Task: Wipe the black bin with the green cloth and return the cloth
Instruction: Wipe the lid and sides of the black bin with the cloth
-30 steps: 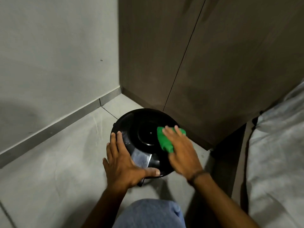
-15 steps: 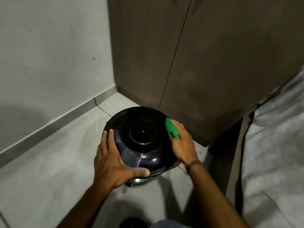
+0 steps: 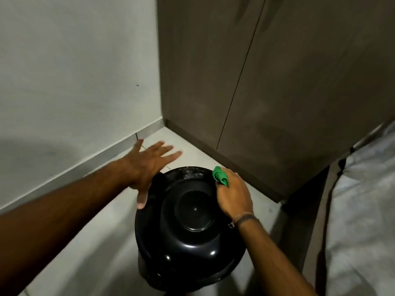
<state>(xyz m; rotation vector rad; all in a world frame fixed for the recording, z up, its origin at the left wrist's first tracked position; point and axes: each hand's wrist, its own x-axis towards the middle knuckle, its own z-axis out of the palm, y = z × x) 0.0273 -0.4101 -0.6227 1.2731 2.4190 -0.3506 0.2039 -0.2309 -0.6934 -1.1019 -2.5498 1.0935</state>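
The round black bin [image 3: 190, 236] stands on the grey floor right below me, its glossy domed lid facing up. My right hand [image 3: 233, 195] presses the bunched green cloth [image 3: 220, 176] against the lid's far right rim. My left hand [image 3: 149, 165] hovers past the bin's far left edge with fingers spread and blurred by motion; only its thumb is near the lid. Whether it touches the bin I cannot tell.
A dark brown cabinet [image 3: 277, 92] fills the corner behind the bin. A pale wall [image 3: 70, 71] with a grey skirting runs along the left. Grey bedding [image 3: 363, 210] lies at the right edge.
My left hand has come off the lid's near left side and swung forward, fingers spread. My right hand with the cloth slid toward the far right rim. The view has shifted so the bin sits closer.
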